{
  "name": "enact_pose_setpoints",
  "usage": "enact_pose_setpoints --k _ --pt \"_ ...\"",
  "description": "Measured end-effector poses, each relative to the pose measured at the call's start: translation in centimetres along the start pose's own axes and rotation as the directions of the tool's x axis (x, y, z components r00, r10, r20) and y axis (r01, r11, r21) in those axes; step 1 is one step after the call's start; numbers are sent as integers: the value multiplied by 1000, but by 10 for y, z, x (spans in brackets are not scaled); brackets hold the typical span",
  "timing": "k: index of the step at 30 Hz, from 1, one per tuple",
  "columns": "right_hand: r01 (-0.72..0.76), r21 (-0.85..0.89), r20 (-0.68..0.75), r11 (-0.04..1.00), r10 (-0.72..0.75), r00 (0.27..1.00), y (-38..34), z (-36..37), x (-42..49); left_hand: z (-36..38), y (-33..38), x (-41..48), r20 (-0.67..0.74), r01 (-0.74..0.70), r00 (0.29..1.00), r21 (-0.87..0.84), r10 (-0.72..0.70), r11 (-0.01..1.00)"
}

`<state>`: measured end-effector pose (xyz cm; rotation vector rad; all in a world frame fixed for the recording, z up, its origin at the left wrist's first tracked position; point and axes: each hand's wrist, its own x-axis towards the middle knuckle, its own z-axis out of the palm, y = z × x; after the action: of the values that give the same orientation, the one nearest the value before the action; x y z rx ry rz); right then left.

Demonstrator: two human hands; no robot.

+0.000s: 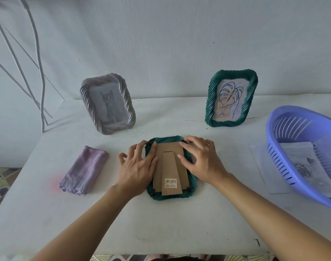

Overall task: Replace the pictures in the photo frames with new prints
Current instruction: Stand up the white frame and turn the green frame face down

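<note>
The green frame (168, 197) lies face down in the middle of the bench (179, 227), with both hands on its brown back board (170, 146). The left hand (136, 166) lies flat with straight fingers (151, 151), and the right hand (204, 159) has bent fingers touching the top right corner, and neither hand holds anything. I think each little black clip (153, 193) should be turned aside gently, one at a time, while the other hand stops the frame sliding. The white sticker (170, 183) has a bar code and red marks too small to read.
</note>
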<state>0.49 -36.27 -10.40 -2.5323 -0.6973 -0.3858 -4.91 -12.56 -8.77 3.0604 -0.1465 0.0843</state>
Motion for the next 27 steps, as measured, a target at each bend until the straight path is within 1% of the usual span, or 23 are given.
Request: enact_pose_setpoints --k 5,11,17,22,25,27 --pt "4 -42 30 999 -3 1000 -2 -2 0 3 -3 1 21 8 1000 -15 -8 1000" --pt "2 -114 109 994 11 994 -6 -4 3 3 -5 3 34 10 999 -40 -9 999" --pt "15 -174 176 985 16 984 -7 -5 4 3 -4 2 11 25 1000 -49 -25 998" --pt "-8 -136 169 991 31 985 -7 -6 3 4 -5 0 -36 33 999 -87 -36 996" --pt "-55 -32 134 998 59 989 -5 -7 1 3 -5 -1 -46 34 998 -156 -42 987" --pt "-89 49 114 995 83 990 -6 -10 -3 0 -7 -3 -49 44 997 -236 -57 971"
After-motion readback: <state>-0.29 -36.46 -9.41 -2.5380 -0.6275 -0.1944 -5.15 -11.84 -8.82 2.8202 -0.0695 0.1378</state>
